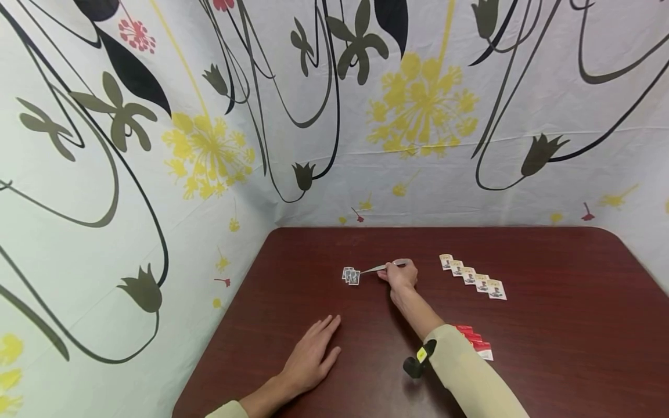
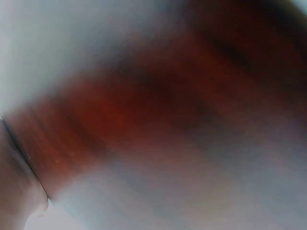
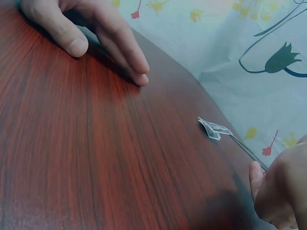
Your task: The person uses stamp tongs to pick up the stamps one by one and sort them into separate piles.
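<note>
My right hand [image 1: 401, 276] holds a pair of metal tweezers [image 1: 377, 268], pointing left. Their tips meet the right edge of a small overlapping group of dark, white-bordered stamps [image 1: 351, 276]. In the right wrist view the stamps [image 3: 211, 129] look slightly raised at one side, where the tweezers [image 3: 247, 152] touch them. Flat on the table, with fingers extended and nothing held, rests my left hand [image 1: 312, 357]. The left wrist view is mostly blurred, showing only a bit of skin [image 2: 17, 187] at its lower left.
A stepped, overlapping row of pale stamps [image 1: 469, 276] lies right of my right hand. Several red paper pieces [image 1: 483, 348] are partly hidden by the right sleeve. The dark reddish table [image 1: 575, 348] meets a flower-patterned cloth [image 1: 366, 191] at its back and left.
</note>
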Tool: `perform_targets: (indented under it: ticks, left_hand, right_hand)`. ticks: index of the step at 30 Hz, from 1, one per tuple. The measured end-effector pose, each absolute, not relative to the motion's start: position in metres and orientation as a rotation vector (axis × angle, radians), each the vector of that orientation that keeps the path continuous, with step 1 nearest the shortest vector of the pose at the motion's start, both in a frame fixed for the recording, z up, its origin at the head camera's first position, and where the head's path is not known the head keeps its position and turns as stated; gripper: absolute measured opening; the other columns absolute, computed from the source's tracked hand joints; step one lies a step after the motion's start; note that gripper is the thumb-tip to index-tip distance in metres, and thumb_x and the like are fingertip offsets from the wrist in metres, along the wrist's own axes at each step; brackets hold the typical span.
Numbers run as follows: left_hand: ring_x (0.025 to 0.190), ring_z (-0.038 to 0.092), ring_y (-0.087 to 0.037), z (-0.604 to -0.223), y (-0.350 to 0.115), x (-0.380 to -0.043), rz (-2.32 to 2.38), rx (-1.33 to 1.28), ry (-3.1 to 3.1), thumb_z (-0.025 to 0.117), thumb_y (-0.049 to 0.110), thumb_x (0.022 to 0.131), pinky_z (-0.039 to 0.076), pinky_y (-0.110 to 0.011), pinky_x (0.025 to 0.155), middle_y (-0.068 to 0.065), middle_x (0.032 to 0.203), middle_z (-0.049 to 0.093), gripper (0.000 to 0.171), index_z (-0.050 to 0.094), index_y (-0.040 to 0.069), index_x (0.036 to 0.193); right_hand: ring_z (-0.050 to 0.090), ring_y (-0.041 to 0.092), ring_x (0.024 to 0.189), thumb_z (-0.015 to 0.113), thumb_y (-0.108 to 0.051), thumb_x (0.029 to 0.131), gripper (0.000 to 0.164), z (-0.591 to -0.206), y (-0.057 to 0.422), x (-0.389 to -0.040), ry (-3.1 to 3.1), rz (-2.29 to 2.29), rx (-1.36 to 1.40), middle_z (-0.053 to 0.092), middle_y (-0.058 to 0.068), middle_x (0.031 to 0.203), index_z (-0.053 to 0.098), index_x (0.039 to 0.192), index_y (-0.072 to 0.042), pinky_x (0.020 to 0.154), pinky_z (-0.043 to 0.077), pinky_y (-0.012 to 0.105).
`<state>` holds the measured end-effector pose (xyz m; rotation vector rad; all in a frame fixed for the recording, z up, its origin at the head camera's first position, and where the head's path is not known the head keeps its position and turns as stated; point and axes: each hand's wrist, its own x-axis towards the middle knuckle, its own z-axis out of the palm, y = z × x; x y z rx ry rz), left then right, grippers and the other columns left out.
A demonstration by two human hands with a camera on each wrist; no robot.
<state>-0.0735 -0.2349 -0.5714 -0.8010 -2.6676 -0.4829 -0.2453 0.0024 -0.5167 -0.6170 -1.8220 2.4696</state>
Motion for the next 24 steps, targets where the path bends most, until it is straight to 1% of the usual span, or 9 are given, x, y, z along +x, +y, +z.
perform_targets:
  ticks: [5, 10, 15, 19, 24]
  left_hand:
    - [0.146, 0.051, -0.035, -0.572, -0.235, -0.073, -0.471, -0.8, -2.661, 0.073, 0.021, 0.1, 0.042, -0.054, 0.118, -0.016, 0.156, 0.055, 0.064, 0.049, -0.002, 0.156]
    - [0.145, 0.051, -0.035, -0.572, -0.235, -0.074, -0.455, -0.804, -2.655, 0.071, 0.021, 0.101, 0.043, -0.055, 0.117, -0.016, 0.156, 0.055, 0.064, 0.049, -0.002, 0.156]
    - [0.146, 0.05, -0.034, -0.571, -0.234, -0.074, -0.447, -0.802, -2.663, 0.07, 0.023, 0.102, 0.042, -0.054, 0.118, -0.015, 0.157, 0.054, 0.063, 0.048, -0.001, 0.157]
    - [0.147, 0.05, -0.033, -0.571, -0.235, -0.074, -0.451, -0.8, -2.671, 0.071, 0.023, 0.102, 0.042, -0.054, 0.119, -0.015, 0.157, 0.054, 0.063, 0.049, -0.001, 0.156]
    - [0.146, 0.05, -0.035, -0.571, -0.234, -0.073, -0.47, -0.795, -2.675, 0.072, 0.022, 0.101, 0.042, -0.055, 0.118, -0.016, 0.156, 0.055, 0.063, 0.05, -0.001, 0.156]
  right_hand:
    - [0.075, 0.013, 0.059, 0.06, 0.006, 0.098, 0.013, -0.519, 0.001, -0.247, -1.869, 2.44, -0.63, 0.066, 0.027, 0.107, 0.052, 0.108, 0.003, 0.07, 0.065, 0.03]
    - [0.074, 0.011, 0.058, 0.06, 0.006, 0.099, 0.015, -0.524, 0.002, -0.248, -1.85, 2.446, -0.625, 0.066, 0.029, 0.11, 0.051, 0.111, 0.006, 0.067, 0.064, 0.027]
    - [0.075, 0.013, 0.062, 0.061, 0.005, 0.1, 0.015, -0.524, 0.007, -0.248, -1.832, 2.447, -0.614, 0.063, 0.027, 0.111, 0.05, 0.11, 0.005, 0.072, 0.065, 0.03]
    - [0.076, 0.013, 0.064, 0.063, 0.004, 0.1, 0.015, -0.521, 0.013, -0.247, -1.855, 2.403, -0.608, 0.065, 0.024, 0.11, 0.052, 0.11, 0.004, 0.074, 0.065, 0.032]
    - [0.076, 0.013, 0.068, 0.066, 0.001, 0.1, 0.018, -0.518, 0.023, -0.243, -1.913, 2.325, -0.539, 0.066, 0.017, 0.102, 0.054, 0.113, 0.004, 0.075, 0.065, 0.033]
